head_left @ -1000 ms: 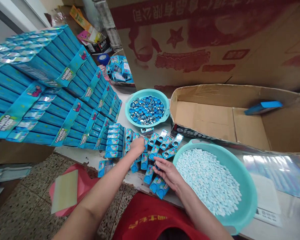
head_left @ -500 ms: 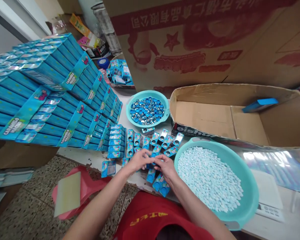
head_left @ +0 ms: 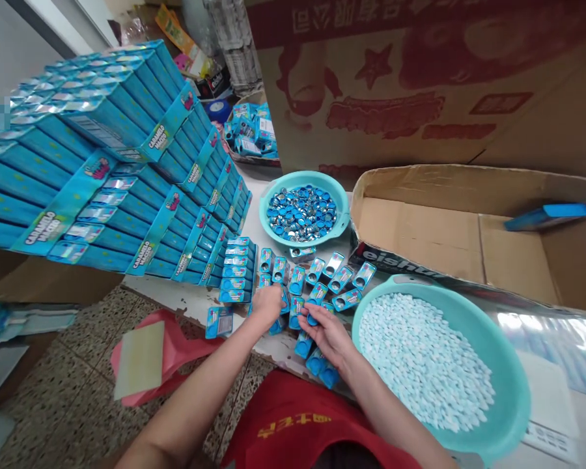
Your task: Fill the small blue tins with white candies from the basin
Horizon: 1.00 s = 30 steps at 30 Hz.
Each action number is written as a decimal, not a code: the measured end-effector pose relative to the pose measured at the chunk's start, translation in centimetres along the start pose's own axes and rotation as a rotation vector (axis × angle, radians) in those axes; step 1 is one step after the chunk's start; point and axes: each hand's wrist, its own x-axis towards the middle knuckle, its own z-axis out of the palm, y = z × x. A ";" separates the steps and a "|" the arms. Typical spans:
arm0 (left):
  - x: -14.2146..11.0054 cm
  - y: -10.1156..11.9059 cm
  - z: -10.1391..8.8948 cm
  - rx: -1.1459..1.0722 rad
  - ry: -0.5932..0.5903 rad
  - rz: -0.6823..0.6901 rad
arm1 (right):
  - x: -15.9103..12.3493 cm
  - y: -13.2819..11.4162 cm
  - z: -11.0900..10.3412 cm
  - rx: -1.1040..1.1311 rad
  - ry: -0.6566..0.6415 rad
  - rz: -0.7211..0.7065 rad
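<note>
My left hand (head_left: 268,305) is closed, knuckles up, over the small blue candy tins on the table; what its fingers grip is hidden beneath it. To its right, my right hand (head_left: 328,333) pinches a small round blue cap (head_left: 312,320) between thumb and fingers. Upright blue tins (head_left: 297,280) with round openings in their tops stand loosely around both hands. Nearer my body, several capped tins (head_left: 316,362) stand close together. Behind them, a turquoise basin (head_left: 342,225) holds loose blue and silver caps.
At right, a large turquoise basin (head_left: 510,391) holds pale blue candies, beside a white scale (head_left: 549,417). A shallow cardboard box (head_left: 420,228) lies behind it. Stacked blue display boxes (head_left: 141,189) rise at left. A red stool (head_left: 176,352) stands below.
My hands have moved apart: the left went left onto the tins, while the right stayed near the middle with its fingers opening slightly around the cap. The camera view has shifted somewhat.
</note>
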 end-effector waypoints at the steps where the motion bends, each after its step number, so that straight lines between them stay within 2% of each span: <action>1: 0.1 0.4 0.2 0.019 0.000 -0.002 | 0.0 -0.1 0.0 0.014 0.007 0.001; 5: 0.2 0.7 0.9 0.062 0.002 -0.012 | 0.1 -0.3 0.1 0.075 0.028 0.005; 12: -0.9 -0.6 0.6 0.020 0.037 0.029 | -0.5 -0.8 0.2 0.093 0.009 0.013; 14: -2.0 -0.5 0.8 -0.107 0.080 0.115 | -0.6 -0.6 0.2 0.074 0.001 0.008; 17: -4.2 0.4 2.4 -0.407 0.132 0.302 | -0.7 0.3 0.4 0.035 -0.016 -0.009; 19: -5.6 0.9 3.6 -0.518 0.150 0.332 | -0.6 1.1 0.6 0.015 -0.018 -0.020; 21: -6.3 0.7 4.3 -0.587 0.149 0.310 | -0.4 1.8 0.7 0.002 -0.007 -0.021; 23: -6.2 -0.4 4.0 -0.645 0.133 0.266 | -0.3 2.1 0.8 -0.008 0.010 -0.010; 25: -5.1 -2.2 2.6 -0.575 0.123 0.154 | -0.2 2.0 0.9 -0.014 0.016 0.009; 27: -3.4 -3.9 0.9 -0.412 0.121 0.003 | -0.3 1.6 1.0 -0.016 -0.008 0.027; 30: -0.3 -5.3 -1.1 -0.274 0.066 -0.127 | -0.6 0.9 0.9 -0.105 -0.057 -0.010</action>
